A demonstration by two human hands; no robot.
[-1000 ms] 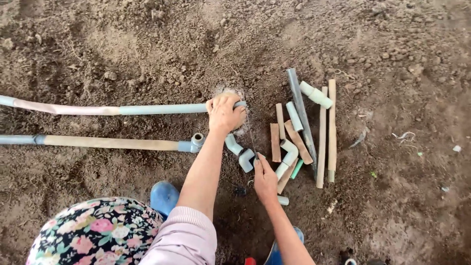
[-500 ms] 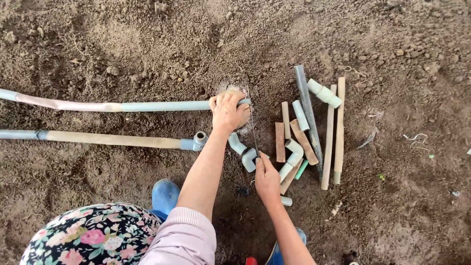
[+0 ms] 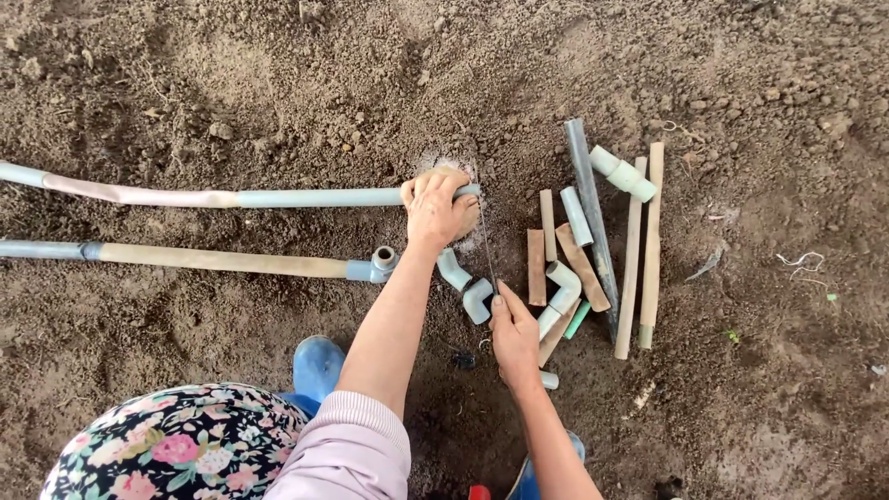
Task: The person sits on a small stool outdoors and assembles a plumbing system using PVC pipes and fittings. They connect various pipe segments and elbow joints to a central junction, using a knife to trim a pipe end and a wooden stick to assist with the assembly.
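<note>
My left hand (image 3: pixel 435 211) is clamped over the right end of a long grey-blue pipe (image 3: pixel 278 197) that lies on the soil. My right hand (image 3: pixel 515 335) pinches the lower end of a thin dark saw blade (image 3: pixel 487 245). The blade runs up to the pipe end just right of my left hand, where pale dust lies on the ground. A second long pipe (image 3: pixel 213 261) lies parallel below, ending in a grey tee fitting (image 3: pixel 378 264). Two grey elbow fittings (image 3: pixel 468 287) lie between my hands.
A pile of short pipe offcuts, tan and grey, with an elbow and a coupling (image 3: pixel 593 231) lies right of my hands. My blue boots (image 3: pixel 318 366) and floral clothing (image 3: pixel 176 444) are at the bottom. Loose brown soil (image 3: pixel 741 111) surrounds everything.
Both hands stay at the pipe end, the right hand shifting only slightly with the blade. The view has drifted a little.
</note>
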